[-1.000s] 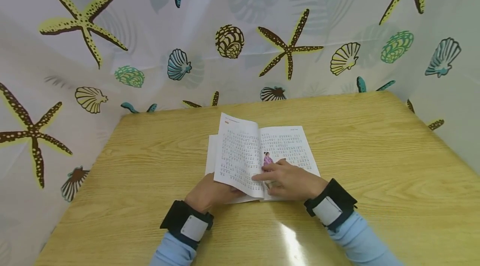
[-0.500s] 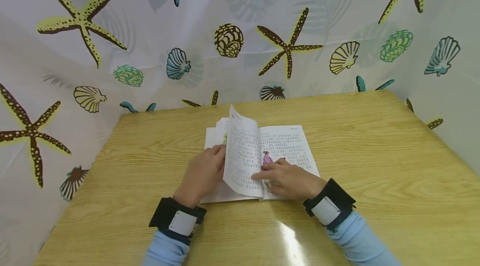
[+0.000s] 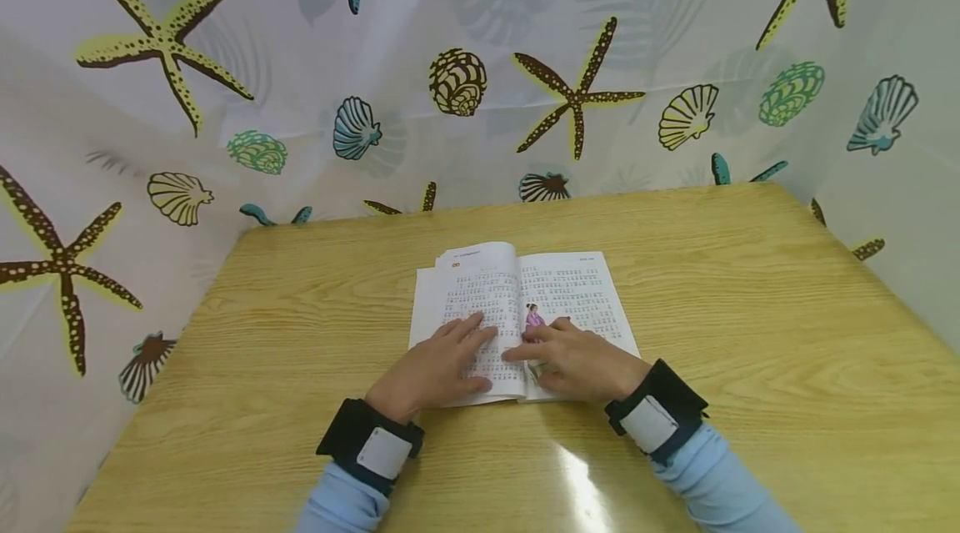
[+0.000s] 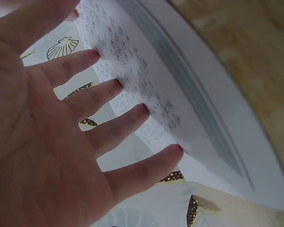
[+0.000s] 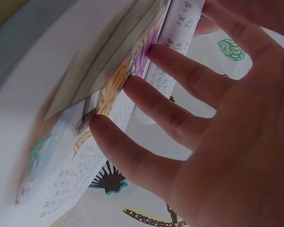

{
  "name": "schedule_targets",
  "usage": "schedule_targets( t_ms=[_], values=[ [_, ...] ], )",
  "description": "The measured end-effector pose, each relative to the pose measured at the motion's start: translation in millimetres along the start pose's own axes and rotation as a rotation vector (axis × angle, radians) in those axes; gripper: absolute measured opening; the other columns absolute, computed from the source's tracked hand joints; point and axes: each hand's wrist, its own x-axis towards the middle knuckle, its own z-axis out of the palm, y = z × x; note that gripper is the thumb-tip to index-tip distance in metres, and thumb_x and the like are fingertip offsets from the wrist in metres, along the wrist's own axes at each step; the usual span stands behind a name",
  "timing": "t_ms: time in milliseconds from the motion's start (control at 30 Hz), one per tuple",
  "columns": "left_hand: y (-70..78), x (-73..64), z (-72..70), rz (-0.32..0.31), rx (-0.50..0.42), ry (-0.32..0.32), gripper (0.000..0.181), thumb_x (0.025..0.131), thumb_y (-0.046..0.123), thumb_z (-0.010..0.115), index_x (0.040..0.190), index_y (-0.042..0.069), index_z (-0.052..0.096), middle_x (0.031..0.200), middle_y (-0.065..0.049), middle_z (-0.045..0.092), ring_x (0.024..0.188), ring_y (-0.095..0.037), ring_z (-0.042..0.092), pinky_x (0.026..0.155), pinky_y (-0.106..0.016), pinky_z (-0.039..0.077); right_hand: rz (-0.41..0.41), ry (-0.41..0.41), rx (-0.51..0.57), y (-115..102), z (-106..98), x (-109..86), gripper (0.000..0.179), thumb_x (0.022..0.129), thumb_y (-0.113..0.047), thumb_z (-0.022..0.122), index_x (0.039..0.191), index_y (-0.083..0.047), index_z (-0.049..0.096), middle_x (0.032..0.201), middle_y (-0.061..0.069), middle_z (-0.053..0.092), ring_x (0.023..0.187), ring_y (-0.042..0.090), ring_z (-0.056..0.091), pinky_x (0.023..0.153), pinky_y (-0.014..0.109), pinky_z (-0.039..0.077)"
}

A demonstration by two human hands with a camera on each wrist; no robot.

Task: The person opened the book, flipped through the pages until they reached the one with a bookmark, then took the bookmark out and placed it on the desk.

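An open book point(image 3: 577, 283) with printed text lies on the table, a small figure in purple drawn on its right page. My left hand point(image 3: 438, 366) rests on the left page, fingers spread; in the left wrist view its fingertips point(image 4: 139, 112) touch the paper. On the right page near the spine lies my right hand point(image 3: 581, 362), one finger reaching across onto the left page. In the right wrist view its fingertips point(image 5: 102, 124) press on the coloured picture. Part of that picture is covered by the hand in the head view.
The book stands on a wood-grain table point(image 3: 750, 308). Behind it hangs a white cloth point(image 3: 495, 7) printed with starfish and shells. A black band point(image 3: 371, 445) is strapped round the left wrist, another band point(image 3: 660, 412) round the right.
The lifted left leaf has come down flat onto the left side. My left hand went from beneath and beside that leaf to on top of it. The right hand stayed put.
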Motion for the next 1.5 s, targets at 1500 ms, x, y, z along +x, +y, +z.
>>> schedule_targets(
  t_ms=[1500],
  values=[
    [3.7,0.7,5.3,-0.046,-0.029,-0.009,0.069,0.092,0.025,0.077,0.151,0.009,0.047,0.16,-0.016,0.036,0.146,-0.039,0.033,0.115,-0.051,0.034,0.522,-0.049,0.03,57.7,-25.3,-31.1,0.056,0.081,-0.008,0.08,0.132,0.005,0.062,0.143,0.026,0.048,0.128,0.05,0.046,0.098,0.064,0.046]
  ],
)
